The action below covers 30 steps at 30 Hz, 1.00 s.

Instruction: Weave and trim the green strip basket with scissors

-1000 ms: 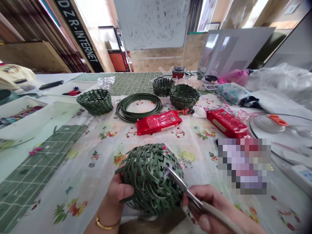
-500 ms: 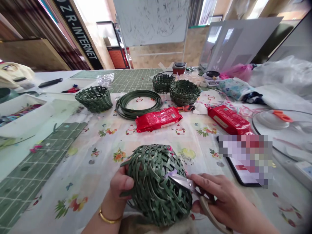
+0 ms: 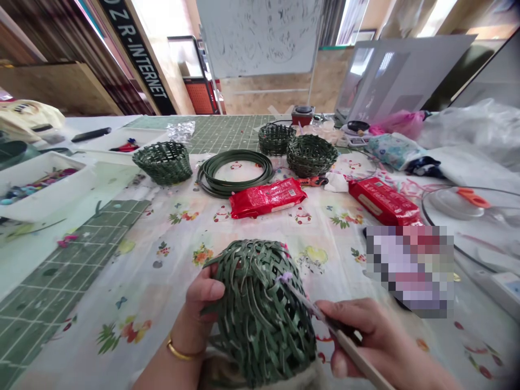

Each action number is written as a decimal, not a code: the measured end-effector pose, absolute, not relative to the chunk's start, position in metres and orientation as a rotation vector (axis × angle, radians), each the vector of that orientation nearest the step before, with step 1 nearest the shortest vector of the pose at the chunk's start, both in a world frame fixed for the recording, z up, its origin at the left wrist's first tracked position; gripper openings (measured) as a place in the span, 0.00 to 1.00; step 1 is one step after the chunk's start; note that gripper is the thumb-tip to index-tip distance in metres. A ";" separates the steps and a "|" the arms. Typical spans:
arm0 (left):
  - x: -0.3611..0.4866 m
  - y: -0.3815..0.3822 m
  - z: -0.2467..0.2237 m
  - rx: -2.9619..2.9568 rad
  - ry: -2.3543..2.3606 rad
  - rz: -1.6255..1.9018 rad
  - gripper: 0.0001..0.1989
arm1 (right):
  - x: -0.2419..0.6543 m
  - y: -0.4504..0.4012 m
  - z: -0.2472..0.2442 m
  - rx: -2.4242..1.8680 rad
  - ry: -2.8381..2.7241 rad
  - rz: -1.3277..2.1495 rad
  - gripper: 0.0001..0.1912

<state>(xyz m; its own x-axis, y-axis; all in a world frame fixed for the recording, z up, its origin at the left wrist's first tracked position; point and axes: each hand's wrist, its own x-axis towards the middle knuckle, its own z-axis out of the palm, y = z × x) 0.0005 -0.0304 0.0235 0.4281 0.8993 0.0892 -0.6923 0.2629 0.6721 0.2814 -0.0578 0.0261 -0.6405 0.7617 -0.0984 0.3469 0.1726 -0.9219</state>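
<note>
A dark green woven basket (image 3: 260,309) sits close in front of me with its rounded, woven side facing up and strip ends sticking out. My left hand (image 3: 205,295) grips its left edge, thumb on the outside and fingers hidden behind the weave. In my right hand (image 3: 361,336) is a pair of scissors (image 3: 345,341), with the blades pointing up and left onto the basket. Their tips meet a small purple tie (image 3: 285,277) on the weave. A bit of pink shows near the basket's upper right edge.
A coil of green strip (image 3: 235,170) lies beyond, beside a red packet (image 3: 268,197). Three finished-looking baskets stand farther back, one (image 3: 162,162) on the left. At right are another red packet (image 3: 384,200) and a phone (image 3: 406,271). White trays (image 3: 44,187) hold small items at left.
The scissors have turned from flat to nearly edge-on, their tips staying by the purple tie. My right hand has rolled and moved slightly right. The basket has tilted a little.
</note>
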 end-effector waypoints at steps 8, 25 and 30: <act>-0.003 -0.032 0.023 0.633 0.373 1.124 0.15 | 0.275 -0.067 0.016 -1.041 -1.491 2.064 0.30; -0.001 -0.032 0.021 0.656 0.551 1.131 0.11 | 0.276 -0.053 0.028 -1.019 -2.407 0.419 0.18; -0.004 -0.031 0.026 0.702 0.611 1.194 0.13 | 0.280 -0.054 0.019 -1.048 -2.147 0.723 0.18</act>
<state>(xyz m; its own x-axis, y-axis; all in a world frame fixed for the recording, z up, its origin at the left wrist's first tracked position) -0.0036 -0.0307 0.0255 0.2598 0.9639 -0.0583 -0.6108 0.2108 0.7632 0.2801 -0.0536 0.0190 -0.4818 0.8238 0.2987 0.4749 0.5320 -0.7010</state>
